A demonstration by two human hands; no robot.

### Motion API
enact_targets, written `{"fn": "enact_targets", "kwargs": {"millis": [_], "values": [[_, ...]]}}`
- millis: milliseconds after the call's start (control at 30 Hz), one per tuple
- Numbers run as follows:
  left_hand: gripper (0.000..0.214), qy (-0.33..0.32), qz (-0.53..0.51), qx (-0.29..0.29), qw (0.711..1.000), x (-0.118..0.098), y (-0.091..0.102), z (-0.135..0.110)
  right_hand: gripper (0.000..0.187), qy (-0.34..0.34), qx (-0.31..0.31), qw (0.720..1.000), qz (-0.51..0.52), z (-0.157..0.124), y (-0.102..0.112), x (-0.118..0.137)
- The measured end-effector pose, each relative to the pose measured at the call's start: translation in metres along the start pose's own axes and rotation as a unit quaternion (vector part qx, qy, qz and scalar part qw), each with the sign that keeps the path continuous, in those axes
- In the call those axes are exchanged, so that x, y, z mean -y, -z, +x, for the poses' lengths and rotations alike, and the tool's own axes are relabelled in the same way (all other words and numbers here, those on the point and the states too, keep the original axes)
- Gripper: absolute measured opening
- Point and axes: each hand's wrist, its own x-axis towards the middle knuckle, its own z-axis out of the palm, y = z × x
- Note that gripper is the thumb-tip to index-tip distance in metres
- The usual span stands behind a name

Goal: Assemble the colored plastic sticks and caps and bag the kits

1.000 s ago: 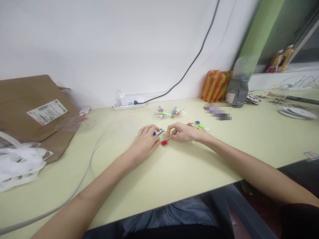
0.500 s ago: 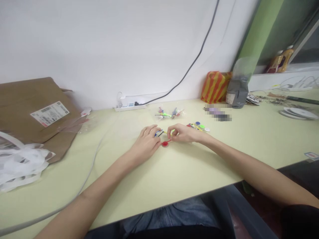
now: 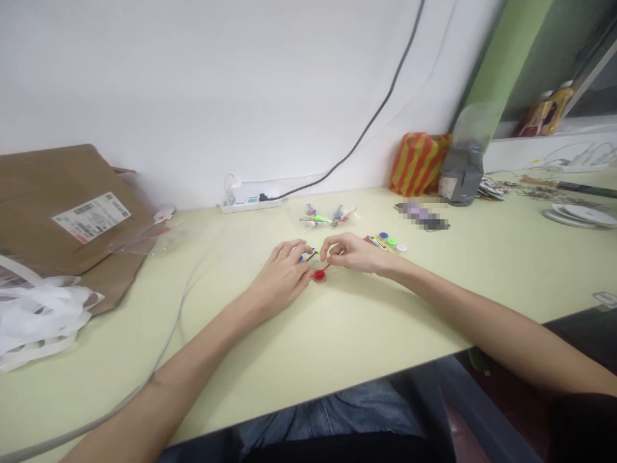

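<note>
A small group of toy plastic sticks and discs lies on the table between my hands. Closest to me is a red disc, and a red stick slants from it up to my right hand, whose thumb and index finger are pinched at the stick's end. My left hand arches over the left side of the group, thumb by the red disc, fingertips on a blue disc, which is partly hidden. A dark stick runs between the hands. Beyond my right wrist lie more sticks and loose discs.
A clear bag of coloured parts lies behind my hands, near a power strip. Leftward are a brown cardboard package, white strips and a grey cable. A striped bag and white discs are on the right.
My right hand has lifted slightly, and its fingers have shifted along the red stick, showing more of it. My left hand keeps its place over the pieces. The view has shifted slightly.
</note>
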Motion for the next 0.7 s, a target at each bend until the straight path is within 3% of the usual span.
{"fn": "enact_targets", "kwargs": {"millis": [267, 400, 500, 700], "values": [[0.032, 0.002, -0.022, -0.014, 1.000, 0.001, 0.000, 0.001, 0.015, -0.001, -0.026, 0.998, 0.059, 0.000, -0.003, 0.002], [0.032, 0.033, -0.037, -0.070, 0.996, 0.001, 0.011, 0.002, 0.012, 0.012, -0.055, 0.988, 0.144, -0.002, 0.000, 0.012], [0.031, 0.038, -0.027, -0.093, 0.995, 0.004, 0.017, 0.002, 0.014, 0.012, -0.053, 0.988, 0.146, -0.004, 0.001, 0.017], [0.032, 0.013, -0.059, -0.019, 0.998, 0.005, 0.007, -0.002, 0.014, -0.046, 0.021, 0.993, 0.103, -0.004, -0.006, 0.010]]}}
